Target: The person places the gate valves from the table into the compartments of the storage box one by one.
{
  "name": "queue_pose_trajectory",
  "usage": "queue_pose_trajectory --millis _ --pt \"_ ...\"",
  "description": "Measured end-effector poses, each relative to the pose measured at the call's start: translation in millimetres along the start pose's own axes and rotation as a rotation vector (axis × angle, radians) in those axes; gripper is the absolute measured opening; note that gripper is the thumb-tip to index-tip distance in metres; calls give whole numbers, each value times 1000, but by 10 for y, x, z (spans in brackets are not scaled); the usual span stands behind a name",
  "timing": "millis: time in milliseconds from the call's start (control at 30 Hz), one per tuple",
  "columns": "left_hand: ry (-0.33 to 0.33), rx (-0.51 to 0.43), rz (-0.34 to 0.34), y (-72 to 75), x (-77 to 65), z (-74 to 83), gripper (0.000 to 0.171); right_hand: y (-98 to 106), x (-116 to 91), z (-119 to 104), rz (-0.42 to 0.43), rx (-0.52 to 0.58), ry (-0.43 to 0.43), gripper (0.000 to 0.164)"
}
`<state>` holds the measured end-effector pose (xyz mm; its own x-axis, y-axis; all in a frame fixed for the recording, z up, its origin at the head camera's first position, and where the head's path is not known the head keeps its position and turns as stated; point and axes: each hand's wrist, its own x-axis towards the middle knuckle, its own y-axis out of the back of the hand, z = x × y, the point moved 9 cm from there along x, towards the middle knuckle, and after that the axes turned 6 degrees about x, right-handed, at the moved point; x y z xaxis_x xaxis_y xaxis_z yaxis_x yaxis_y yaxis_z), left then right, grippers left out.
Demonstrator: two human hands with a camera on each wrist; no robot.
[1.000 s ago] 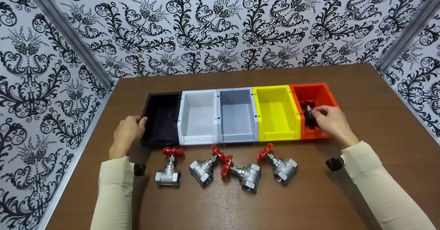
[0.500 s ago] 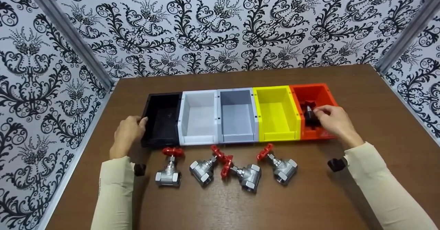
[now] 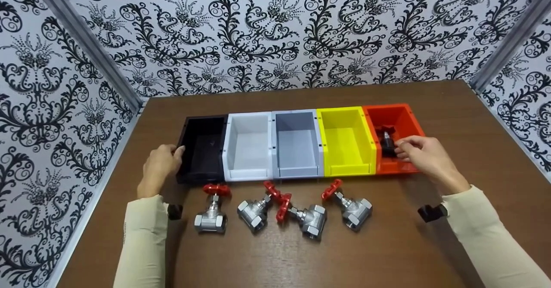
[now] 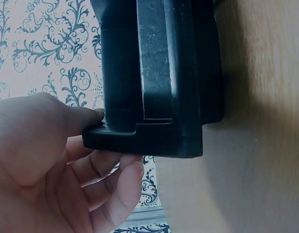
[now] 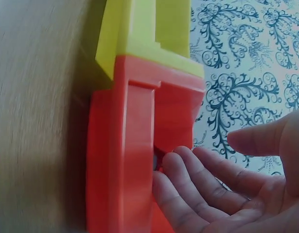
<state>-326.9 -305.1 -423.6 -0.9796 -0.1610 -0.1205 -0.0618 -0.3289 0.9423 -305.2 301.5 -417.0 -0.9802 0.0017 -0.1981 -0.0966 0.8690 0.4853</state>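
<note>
At the left end of a row of joined bins, my left hand (image 3: 161,165) grips the side wall of the black bin (image 4: 159,138), thumb inside and fingers outside. My right hand (image 3: 424,154) is over the right side of the orange-red bin (image 3: 398,168). Its thumb stands apart from the fingers in the right wrist view, with nothing between them. Just left of those fingertips, inside that bin, lies a black part (image 3: 388,146) with a star-shaped knob and a short metal stem. Its lower end is partly in shadow.
Between the end bins stand a white bin (image 3: 249,176), a grey bin (image 3: 298,172) and a yellow bin (image 3: 351,170). In front of them, several silver valves with red handwheels lie on the brown table (image 3: 275,266), among them a leftmost valve (image 3: 211,221). Patterned walls enclose the table.
My right hand has drawn back from the black part, a little right and nearer to me, and its fingers have spread from the thumb. The left hand has not moved.
</note>
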Motion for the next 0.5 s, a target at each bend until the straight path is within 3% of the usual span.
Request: queue_pose_trajectory --millis 233,500 --pt "0 -1 -2 -3 -5 -3 48 -65 -77 -81 -70 26 35 49" --pt "-10 -5 -2 -7 -9 16 48 -277 -179 -179 -221 20 83 44"
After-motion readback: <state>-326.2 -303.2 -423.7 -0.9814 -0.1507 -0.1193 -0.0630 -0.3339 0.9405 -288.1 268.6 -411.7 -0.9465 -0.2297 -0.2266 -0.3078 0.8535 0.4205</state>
